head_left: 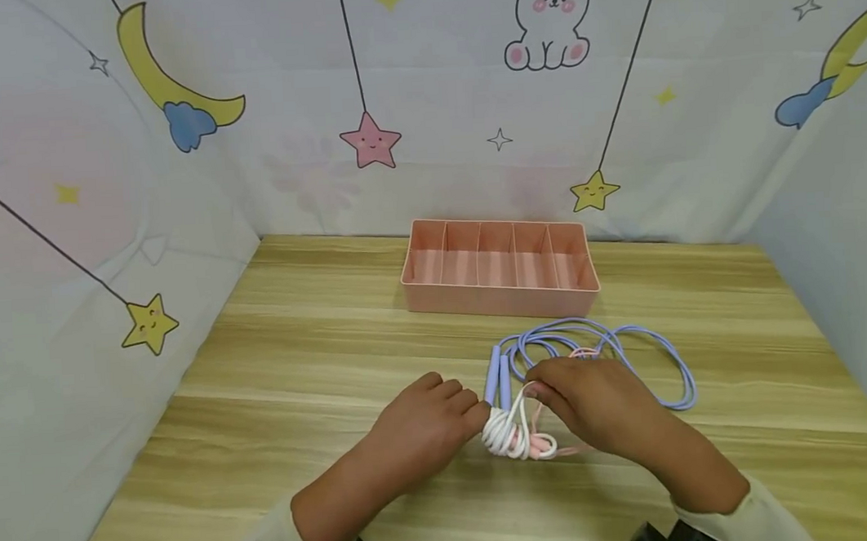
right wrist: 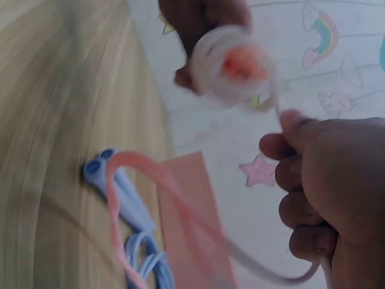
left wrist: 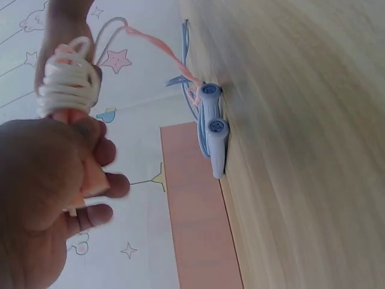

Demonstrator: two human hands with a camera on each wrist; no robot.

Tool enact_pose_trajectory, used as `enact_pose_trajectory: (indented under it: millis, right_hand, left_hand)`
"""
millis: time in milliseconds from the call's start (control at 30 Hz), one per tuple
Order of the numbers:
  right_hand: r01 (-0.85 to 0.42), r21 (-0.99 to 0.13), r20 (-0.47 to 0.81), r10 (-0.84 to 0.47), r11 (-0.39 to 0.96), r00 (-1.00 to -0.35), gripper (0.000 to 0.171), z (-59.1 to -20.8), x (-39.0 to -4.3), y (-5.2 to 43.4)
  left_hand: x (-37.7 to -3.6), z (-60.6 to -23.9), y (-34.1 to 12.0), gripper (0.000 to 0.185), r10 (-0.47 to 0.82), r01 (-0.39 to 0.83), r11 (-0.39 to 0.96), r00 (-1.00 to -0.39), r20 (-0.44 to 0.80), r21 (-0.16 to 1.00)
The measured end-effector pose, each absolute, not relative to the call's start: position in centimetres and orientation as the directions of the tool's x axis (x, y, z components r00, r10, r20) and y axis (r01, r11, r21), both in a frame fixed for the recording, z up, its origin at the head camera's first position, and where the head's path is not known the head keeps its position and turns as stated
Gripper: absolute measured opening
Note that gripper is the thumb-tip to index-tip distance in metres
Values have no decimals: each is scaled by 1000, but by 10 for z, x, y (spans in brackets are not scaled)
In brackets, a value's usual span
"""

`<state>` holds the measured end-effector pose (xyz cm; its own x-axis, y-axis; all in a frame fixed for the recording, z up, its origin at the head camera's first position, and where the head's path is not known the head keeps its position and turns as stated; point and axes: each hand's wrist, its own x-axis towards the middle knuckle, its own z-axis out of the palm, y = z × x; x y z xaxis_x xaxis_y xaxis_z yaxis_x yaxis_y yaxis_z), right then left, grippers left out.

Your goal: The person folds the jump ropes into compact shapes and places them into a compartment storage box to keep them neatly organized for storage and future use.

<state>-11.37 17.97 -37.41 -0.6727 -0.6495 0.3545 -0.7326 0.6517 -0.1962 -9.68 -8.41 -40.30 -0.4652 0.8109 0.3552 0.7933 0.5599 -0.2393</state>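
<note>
Head view shows both hands meeting close to the near edge of the table (head_left: 262, 377), a little right of its middle. The left hand (head_left: 420, 430) has its fingers curled round the pink handles (left wrist: 90, 180) of a skipping rope, its grip closed firmly on them, and a bundle of white-and-pink rope (head_left: 511, 434) sits coiled around those handles just beyond the knuckles; holding the handles together like this seems to give the cord a steady core to sit on. The right hand (head_left: 595, 405) is just beside it, fingers curled and pinching the free run of the same cord (right wrist: 198, 235), which loops loosely away from the bundle toward the table, so its grip looks light enough to guide the cord rather than clamp it. The right wrist view is blurred, so how tightly it pinches cannot be judged further. Just beyond the hands lies a purple skipping rope (head_left: 629, 350), its two handles (head_left: 499, 373) side by side flat on the table and its cord spread in loose loops to the right. Farther on, near the far edge, stands a pink divided tray (head_left: 501, 300) with a row of compartments, none showing anything inside. Printed cloth walls (head_left: 71, 240) close the table on three sides.
</note>
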Motion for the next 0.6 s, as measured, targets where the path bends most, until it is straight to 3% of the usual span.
enact_pose_trajectory:
  millis: [100,200,400,600]
  right_hand:
    - [-764,-231,397,-658,603,-639,29,-389,-118,182]
    - [-766,-277,408,-651,581,-641,12,-402,-114,179]
    - [-699,-261,339,-615,666,-712,8,-409,-92,157]
    - [-663,-289,282,-600,691,-748,21,-403,-71,139]
  left_hand:
    - [-97,-401,-84,8,800,814,551,-452,395,-185]
    - [-96,-404,-82,11,738,815,574,-474,480,-78]
    - [-95,-410,-75,18,534,710,697,-609,586,103]
    - [-96,-411,-71,20,368,531,839,-712,598,116]
